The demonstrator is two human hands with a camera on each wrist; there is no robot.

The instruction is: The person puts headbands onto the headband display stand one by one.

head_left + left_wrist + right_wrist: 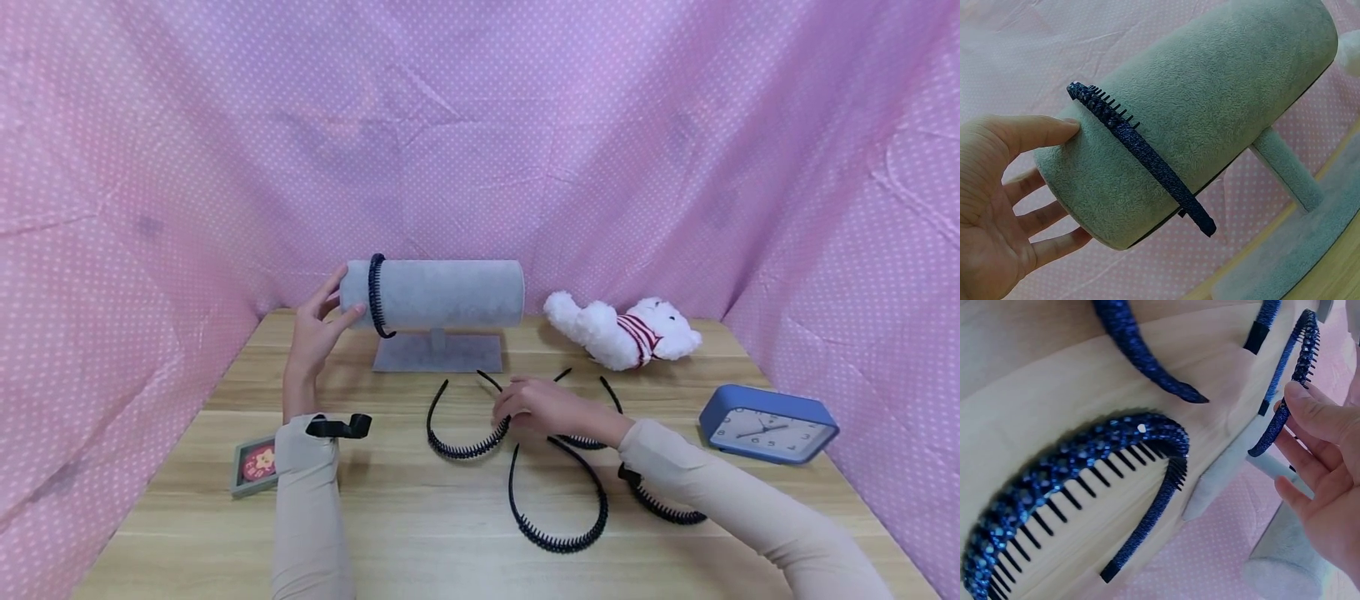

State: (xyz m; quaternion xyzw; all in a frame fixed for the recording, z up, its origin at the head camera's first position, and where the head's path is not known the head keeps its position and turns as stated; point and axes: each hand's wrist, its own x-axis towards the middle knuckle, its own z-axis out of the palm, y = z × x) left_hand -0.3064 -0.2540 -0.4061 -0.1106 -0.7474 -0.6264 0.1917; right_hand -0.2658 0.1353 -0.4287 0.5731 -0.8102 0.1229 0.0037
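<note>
A grey plush cylinder stand (457, 292) is at the back of the table, with a dark blue toothed headband (377, 292) hooked over its left part. My left hand (315, 333) holds the cylinder's left end; the thumb (1054, 132) lies on its surface beside the headband while the other fingers are round the end. In front of the stand, my right hand (543, 408) pinches one arm of another headband (461, 454) between thumb and fingers. Beaded teeth show on that headband (1305, 356) in the right wrist view.
Headbands lie near my right arm: one in front (562, 546), one behind the wrist (585, 443), one partly under the sleeve (667, 512). A white plush bear (615, 333) lies back right, a blue clock (772, 425) at right. A small frame (255, 467) lies by my left sleeve.
</note>
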